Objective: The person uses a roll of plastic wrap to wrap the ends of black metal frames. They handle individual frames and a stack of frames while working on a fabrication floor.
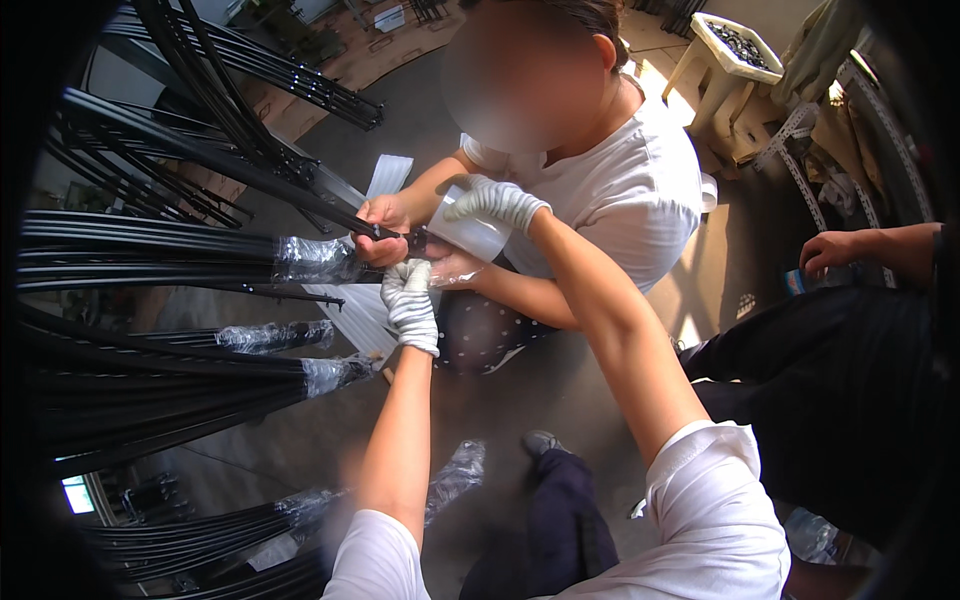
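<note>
My right hand (497, 204), in a striped white glove, is closed round a roll of clear plastic film (468, 232). Below it, my left hand (409, 308), gloved alike, has its fingers curled at a loose stretch of film (462, 272), beside the end of some black rods (398, 236). What lies under those fingers is partly hidden. A co-worker opposite grips the rods with one bare hand (382, 226). The co-worker's other hand (452, 262) is under the roll, close to the rod end.
Bundles of long black rods (150, 250) reach in from the left, several with film-wrapped ends (318, 259). White sheeting (345, 325) lies below the hands. Another person's hand (835, 250) and dark-clothed leg are at right. A bin of small dark parts (738, 45) stands far right.
</note>
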`<action>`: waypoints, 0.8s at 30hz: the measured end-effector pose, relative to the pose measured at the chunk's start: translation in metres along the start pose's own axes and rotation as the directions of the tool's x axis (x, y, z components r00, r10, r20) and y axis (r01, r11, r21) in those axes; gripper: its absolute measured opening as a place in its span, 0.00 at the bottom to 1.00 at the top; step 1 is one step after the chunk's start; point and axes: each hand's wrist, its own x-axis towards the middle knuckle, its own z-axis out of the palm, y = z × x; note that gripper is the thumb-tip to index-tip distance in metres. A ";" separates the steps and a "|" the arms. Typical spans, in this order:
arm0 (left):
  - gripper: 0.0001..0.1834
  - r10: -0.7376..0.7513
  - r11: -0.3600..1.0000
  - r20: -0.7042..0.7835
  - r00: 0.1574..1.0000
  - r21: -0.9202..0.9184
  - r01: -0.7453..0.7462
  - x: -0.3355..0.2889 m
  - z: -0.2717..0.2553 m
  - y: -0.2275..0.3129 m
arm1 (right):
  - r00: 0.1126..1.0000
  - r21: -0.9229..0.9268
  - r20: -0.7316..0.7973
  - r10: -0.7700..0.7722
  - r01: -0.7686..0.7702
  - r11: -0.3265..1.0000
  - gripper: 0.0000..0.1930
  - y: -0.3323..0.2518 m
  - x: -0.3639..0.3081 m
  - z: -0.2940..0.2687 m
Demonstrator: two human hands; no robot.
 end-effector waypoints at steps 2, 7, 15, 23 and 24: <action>0.11 0.030 0.999 0.020 0.999 -0.026 -0.030 -0.003 0.004 0.003 | 0.998 -0.056 -0.045 -0.041 0.038 0.998 0.38 -0.008 -0.008 -0.001; 0.09 0.044 0.998 -0.027 0.999 -0.041 -0.045 -0.003 0.005 0.011 | 0.977 -0.027 -0.100 -0.190 0.188 0.982 0.35 -0.038 -0.010 0.004; 0.08 0.119 0.993 0.001 0.993 0.029 -0.119 -0.014 -0.003 0.026 | 0.982 -0.155 -0.002 -0.191 0.188 0.970 0.41 -0.057 -0.023 0.013; 0.06 0.141 0.990 0.002 0.990 0.025 -0.141 -0.016 -0.009 0.035 | 0.947 0.103 0.093 -0.307 0.298 0.949 0.44 -0.048 -0.003 0.021; 0.05 0.140 0.990 -0.009 0.990 0.029 -0.140 -0.017 -0.009 0.037 | 0.941 0.041 0.096 -0.324 0.321 0.946 0.44 -0.048 0.000 0.019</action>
